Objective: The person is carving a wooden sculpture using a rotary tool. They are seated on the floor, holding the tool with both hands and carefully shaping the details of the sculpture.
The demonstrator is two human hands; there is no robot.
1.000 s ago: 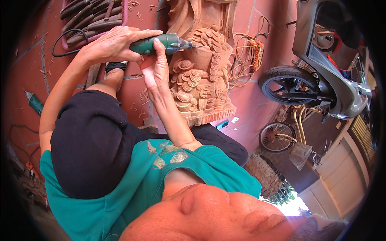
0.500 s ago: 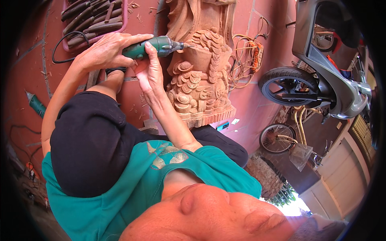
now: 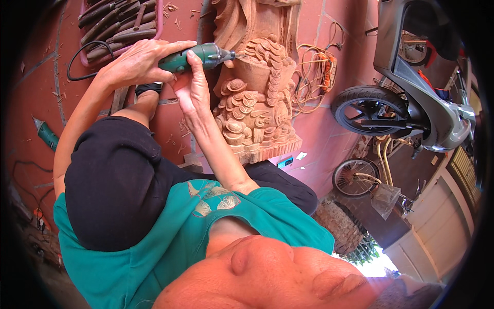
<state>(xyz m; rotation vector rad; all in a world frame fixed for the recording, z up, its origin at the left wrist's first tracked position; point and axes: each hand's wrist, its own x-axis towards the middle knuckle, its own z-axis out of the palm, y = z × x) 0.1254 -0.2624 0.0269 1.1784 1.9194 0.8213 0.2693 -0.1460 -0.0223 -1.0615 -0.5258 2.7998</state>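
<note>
My left hand [image 3: 135, 64] is closed around the rear of a green handheld rotary tool [image 3: 208, 55]. My right hand [image 3: 192, 93] grips the same tool from below, its thumb laid against the body. The tool's narrow nose points right, and its small bit is at the rim of a bowl shape on a carved wooden sculpture [image 3: 257, 77]. Whether the bit touches the wood is too small to tell. Heaps of coin-like discs, a hanging string of discs and draped folds are cut into the sculpture. A black cord loops behind my left wrist.
A pink tray [image 3: 158, 26] of wooden-handled tools lies beyond my left hand. Another green rotary tool [image 3: 46, 135] is on the tiled floor at left. Right of the sculpture are coiled cables with an orange power strip [image 3: 329, 72], a motorbike [image 3: 406, 103] and a bicycle [image 3: 355, 177].
The rotary tool has tilted slightly, its nose a little higher in view along the bowl's rim. Both hands keep their hold, and the sculpture stays in place.
</note>
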